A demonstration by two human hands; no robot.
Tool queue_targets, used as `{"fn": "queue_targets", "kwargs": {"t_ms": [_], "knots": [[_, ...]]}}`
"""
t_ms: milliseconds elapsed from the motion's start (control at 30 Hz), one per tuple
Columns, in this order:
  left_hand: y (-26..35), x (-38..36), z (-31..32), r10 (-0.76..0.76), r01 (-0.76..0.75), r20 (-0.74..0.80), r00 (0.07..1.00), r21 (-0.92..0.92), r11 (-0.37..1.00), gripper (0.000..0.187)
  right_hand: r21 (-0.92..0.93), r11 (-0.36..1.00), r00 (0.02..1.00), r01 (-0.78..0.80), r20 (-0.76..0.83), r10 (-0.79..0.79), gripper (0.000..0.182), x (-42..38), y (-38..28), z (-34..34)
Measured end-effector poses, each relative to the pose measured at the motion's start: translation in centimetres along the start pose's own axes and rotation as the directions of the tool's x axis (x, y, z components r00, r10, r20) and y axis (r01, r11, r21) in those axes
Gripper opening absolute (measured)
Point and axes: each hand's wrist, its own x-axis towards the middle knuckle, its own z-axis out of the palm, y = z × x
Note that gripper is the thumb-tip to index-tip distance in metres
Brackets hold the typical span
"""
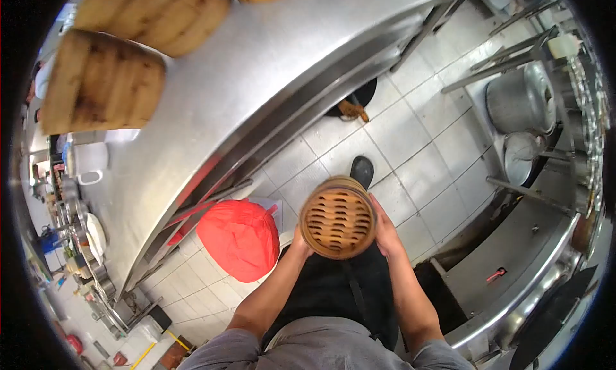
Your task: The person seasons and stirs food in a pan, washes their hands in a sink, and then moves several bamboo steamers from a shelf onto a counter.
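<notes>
Both my hands carry a round bamboo steamer basket (338, 219) in front of my body, over the tiled floor. Its slatted surface, with rows of slots, faces up toward me. My left hand (303, 242) is closed on the left side of its wall, the fingers mostly hidden beneath. On the opposite side, my right hand (383, 226) grips the wall with its fingers along the rim.
A steel worktable (212, 94) runs along the left, bearing large wooden steamers (102, 84). Below its edge sits a red bag (240, 238) on the floor (410, 171). A large metal pot (520, 99) stands on a rack at right, beyond a steel stove (513, 254).
</notes>
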Motion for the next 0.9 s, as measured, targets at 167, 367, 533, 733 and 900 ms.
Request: {"fn": "queue_targets", "kwargs": {"t_ms": [167, 367, 533, 733, 900], "knots": [[6.8, -12.4, 13.0, 0.114, -0.117, 0.030, 0.993, 0.092, 0.989, 0.055, -0.041, 0.999, 0.999, 0.034, -0.030, -0.035, 0.051, -9.4, -13.4, 2.4], [18.6, -22.1, 21.7, 0.384, -0.378, 0.128, 0.914, -0.074, 0.923, 0.048, -0.050, 0.972, 0.954, 0.228, 0.209, -0.214, 0.054, -12.2, -30.1, 11.2], [28.2, -19.9, 24.2, 0.562, -0.571, 0.110, 0.820, 0.081, 0.817, 0.045, -0.191, 0.958, 0.914, 0.215, 0.384, -0.129, 0.062, -7.1, -40.7, 18.8], [35.3, -17.3, 27.6, 0.421, -0.413, -0.013, 0.907, 0.169, 0.895, 0.065, -0.234, 0.971, 0.925, 0.037, 0.377, 0.056, 0.079, 3.9, -44.0, 21.1], [32.3, -16.9, 24.2, 0.616, -0.602, -0.160, 0.771, 0.130, 0.788, 0.076, -0.192, 0.944, 0.928, 0.268, 0.314, -0.200, 0.071, 3.4, -40.7, 17.4]]}}
